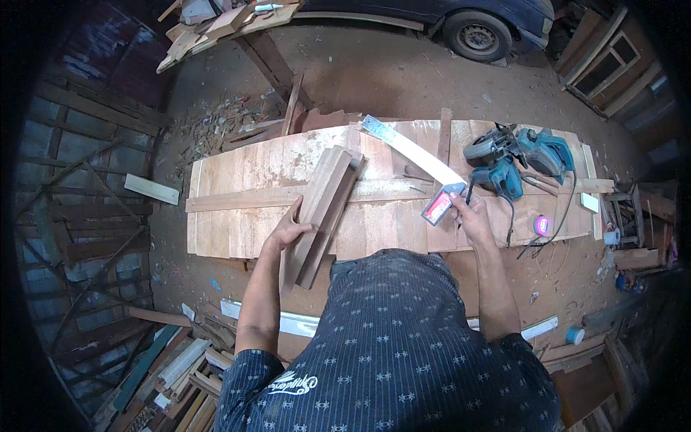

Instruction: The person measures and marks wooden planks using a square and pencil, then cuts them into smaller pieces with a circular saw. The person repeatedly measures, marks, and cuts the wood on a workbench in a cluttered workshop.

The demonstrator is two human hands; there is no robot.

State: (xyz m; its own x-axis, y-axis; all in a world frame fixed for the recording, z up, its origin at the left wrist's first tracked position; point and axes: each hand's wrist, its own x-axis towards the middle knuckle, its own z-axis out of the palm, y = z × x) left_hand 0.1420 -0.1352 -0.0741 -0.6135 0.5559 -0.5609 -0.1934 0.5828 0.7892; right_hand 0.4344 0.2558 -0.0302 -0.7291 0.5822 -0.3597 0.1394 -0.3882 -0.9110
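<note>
My left hand [289,229] grips a stack of long wooden boards [318,196] at its left edge, thumb across the top. The boards lie at a slant over the left half of the plank table [374,229], their near ends reaching past its front edge. In my right hand [471,217] is a try square [417,155], held by its red and blue stock. Its long metal blade points to the far left above the table. A thin dark stick shows beside my right fingers; I cannot tell whether they hold it.
On the table's right stand two teal power tools [497,173], with dark cords and a pink round object [541,225] nearby. A wooden bench [241,32] carries more wood at the far left. A car [475,32] stands beyond. Scrap timber [183,367] lies at the near left.
</note>
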